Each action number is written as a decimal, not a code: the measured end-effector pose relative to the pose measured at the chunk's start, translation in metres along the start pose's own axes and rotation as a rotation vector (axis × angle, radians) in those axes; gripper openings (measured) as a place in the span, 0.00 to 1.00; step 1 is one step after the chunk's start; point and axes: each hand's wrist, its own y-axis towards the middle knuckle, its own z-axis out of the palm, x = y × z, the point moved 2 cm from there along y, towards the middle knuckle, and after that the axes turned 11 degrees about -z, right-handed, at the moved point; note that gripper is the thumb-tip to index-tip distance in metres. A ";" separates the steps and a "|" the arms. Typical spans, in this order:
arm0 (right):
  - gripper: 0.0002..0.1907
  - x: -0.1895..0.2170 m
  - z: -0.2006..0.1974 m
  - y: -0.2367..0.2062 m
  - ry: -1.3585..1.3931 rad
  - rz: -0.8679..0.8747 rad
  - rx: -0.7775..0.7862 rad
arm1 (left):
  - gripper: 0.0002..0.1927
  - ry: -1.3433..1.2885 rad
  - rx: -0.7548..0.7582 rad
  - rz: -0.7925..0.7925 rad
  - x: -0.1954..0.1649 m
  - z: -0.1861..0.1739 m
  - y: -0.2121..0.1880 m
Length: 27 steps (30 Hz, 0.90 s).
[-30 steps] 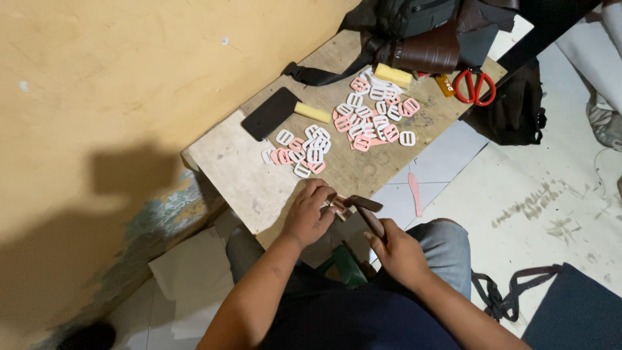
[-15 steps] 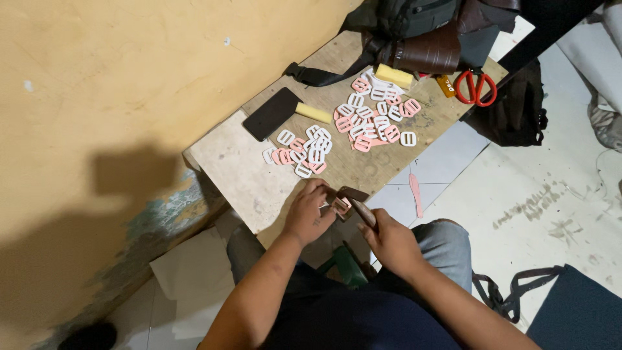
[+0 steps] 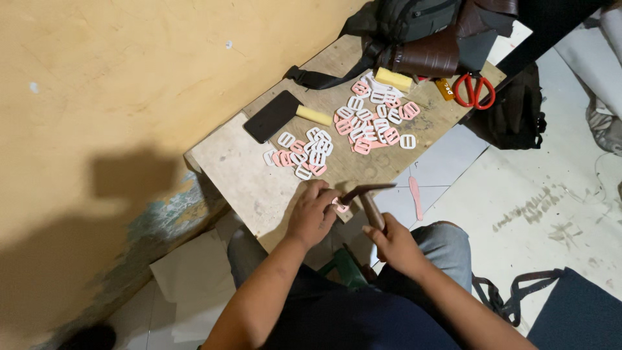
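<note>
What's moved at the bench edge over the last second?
The right hand has swung the hammer up so its head stands over the pink buckle that the left hand pins at the board's edge. Buckle piles, mallet and scissors lie unchanged.

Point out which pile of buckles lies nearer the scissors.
The larger far pile, by the yellow block, lies nearer the red scissors; the smaller pile sits by the black mallet.

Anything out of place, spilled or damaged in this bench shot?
One pink strip lies on the floor beside the bench, apart from the pink and white buckles loosely heaped on top. Left hand pins a pink buckle at the bench edge; right hand holds a hammer. Nothing looks broken.
</note>
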 end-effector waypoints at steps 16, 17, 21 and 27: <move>0.23 0.012 0.000 0.024 0.439 0.237 -0.057 | 0.14 -0.281 0.119 -0.268 -0.006 0.004 0.010; 0.24 0.013 0.000 0.024 0.440 0.237 -0.050 | 0.13 -0.351 0.133 -0.371 -0.004 0.003 0.017; 0.26 0.016 0.001 0.025 0.437 0.229 -0.036 | 0.14 -0.589 -0.093 -0.566 0.003 -0.012 0.050; 0.27 0.020 -0.001 0.035 0.426 0.182 -0.116 | 0.11 -0.303 -0.229 -0.427 0.007 -0.018 0.053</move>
